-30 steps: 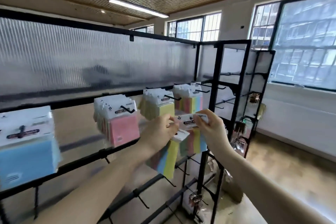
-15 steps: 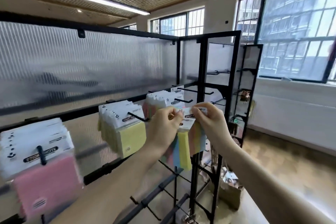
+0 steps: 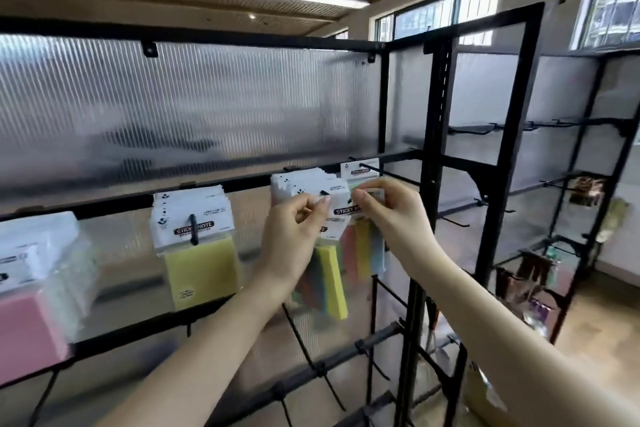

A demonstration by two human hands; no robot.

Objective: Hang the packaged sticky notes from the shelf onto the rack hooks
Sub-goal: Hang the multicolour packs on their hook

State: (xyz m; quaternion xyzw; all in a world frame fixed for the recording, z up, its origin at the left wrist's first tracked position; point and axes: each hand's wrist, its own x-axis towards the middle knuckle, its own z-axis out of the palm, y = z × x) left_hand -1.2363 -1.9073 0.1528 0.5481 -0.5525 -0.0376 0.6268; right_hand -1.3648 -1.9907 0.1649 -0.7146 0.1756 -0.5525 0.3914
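I see both hands pinching the white-carded multicolour sticky-note pack [image 3: 341,210]: left hand [image 3: 294,236] on its left top edge, right hand [image 3: 391,211] on its right.

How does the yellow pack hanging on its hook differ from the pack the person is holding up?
The yellow pack hangs free on a hook, untouched; the held pack is pinched at its white header by the left hand and right hand. The yellow pack shows one colour; the held pack shows several coloured strips. The yellow pack fronts a stack; the held pack is single. Both have white "STICKY NOTE" headers.
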